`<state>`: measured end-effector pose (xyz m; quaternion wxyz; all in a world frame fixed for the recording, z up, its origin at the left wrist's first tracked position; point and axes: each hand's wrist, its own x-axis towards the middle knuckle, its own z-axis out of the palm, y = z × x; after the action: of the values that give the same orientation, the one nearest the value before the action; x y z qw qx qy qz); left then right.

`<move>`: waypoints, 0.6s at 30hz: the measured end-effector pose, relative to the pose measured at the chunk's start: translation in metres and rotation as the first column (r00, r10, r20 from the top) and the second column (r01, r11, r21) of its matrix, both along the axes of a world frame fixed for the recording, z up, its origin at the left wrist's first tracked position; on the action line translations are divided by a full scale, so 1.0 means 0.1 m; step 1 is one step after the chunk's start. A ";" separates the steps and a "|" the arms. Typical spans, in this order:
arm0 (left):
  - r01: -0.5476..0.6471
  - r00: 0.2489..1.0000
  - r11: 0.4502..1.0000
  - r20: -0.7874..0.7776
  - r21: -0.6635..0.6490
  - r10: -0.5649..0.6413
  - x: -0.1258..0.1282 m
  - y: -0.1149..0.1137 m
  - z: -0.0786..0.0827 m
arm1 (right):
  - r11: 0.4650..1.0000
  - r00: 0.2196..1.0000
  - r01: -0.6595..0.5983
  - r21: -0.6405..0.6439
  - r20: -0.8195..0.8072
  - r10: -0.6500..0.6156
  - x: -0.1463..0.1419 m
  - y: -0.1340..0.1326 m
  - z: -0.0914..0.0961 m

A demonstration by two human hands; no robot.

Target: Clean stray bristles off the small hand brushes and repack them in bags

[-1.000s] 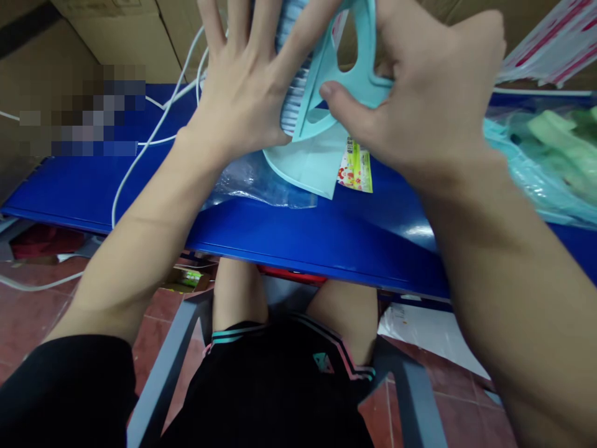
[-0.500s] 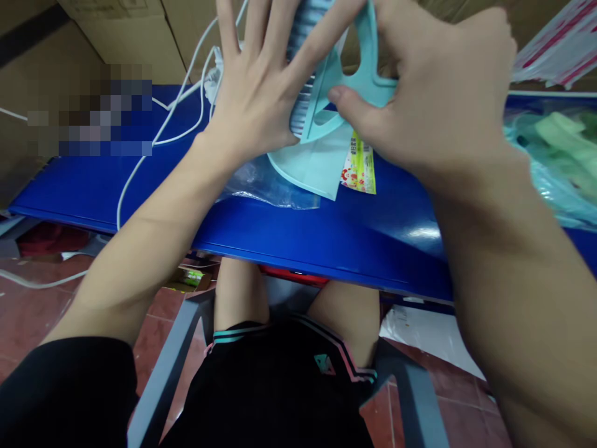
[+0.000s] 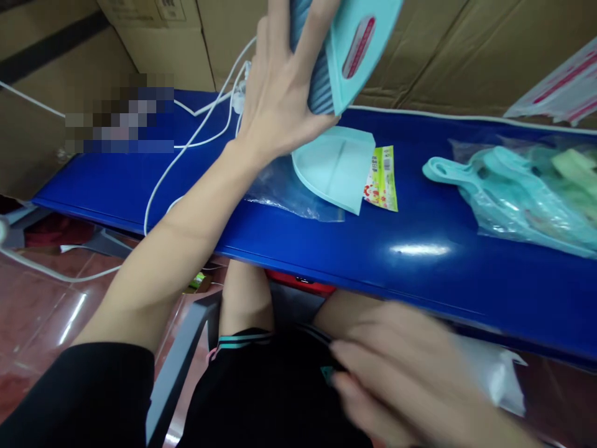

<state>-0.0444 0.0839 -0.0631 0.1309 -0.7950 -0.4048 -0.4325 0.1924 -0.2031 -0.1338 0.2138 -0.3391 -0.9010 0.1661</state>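
Note:
My left hand (image 3: 284, 93) is closed around the bristle side of a light-teal hand brush (image 3: 347, 87) with grey-blue bristles. The brush is raised over the table, its top cut off by the frame edge; a red-and-white label (image 3: 359, 47) shows on its flat side. Just below lies a pale teal dustpan (image 3: 336, 165), partly over a clear plastic bag (image 3: 291, 196). A yellow printed card (image 3: 385, 180) pokes out at the dustpan's right. Smeared by motion, my right hand (image 3: 392, 367) is over my lap, away from the brush; its fingers are too blurred to read.
Bagged teal brush-and-dustpan pieces (image 3: 517, 186) lie on the right of the blue table (image 3: 298, 242). White cables (image 3: 191, 137) run across its left part. Cardboard boxes (image 3: 443, 56) stand behind, with a red-striped white plastic bag (image 3: 559, 87) at the upper right.
My right hand has let go of the teal brush and dropped down to my lap. My left hand still holds the brush, now higher and turned so its label shows.

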 end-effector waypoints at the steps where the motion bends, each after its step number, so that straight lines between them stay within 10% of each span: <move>1: 0.006 1.000 1.000 0.029 0.030 -0.007 -0.02 0.01 -0.02 | 0.993 0.997 0.004 -0.121 0.083 0.006 -0.14 -0.10 -0.22; 8: 0.169 0.985 0.958 -0.021 0.233 -0.169 -0.20 0.18 -0.03 | 0.864 0.882 0.390 -0.320 0.399 -0.250 -0.32 0.27 -1.58; 18: 0.207 0.973 0.961 -0.146 0.185 -0.181 -0.45 0.29 0.13 | 0.741 0.795 0.581 -0.337 0.430 -0.428 -0.11 0.45 -1.93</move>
<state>-0.0891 0.1130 -0.0496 0.1923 -0.8399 -0.2704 -0.4296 0.1809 -0.1582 -0.3267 0.0149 -0.6361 -0.7307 0.2475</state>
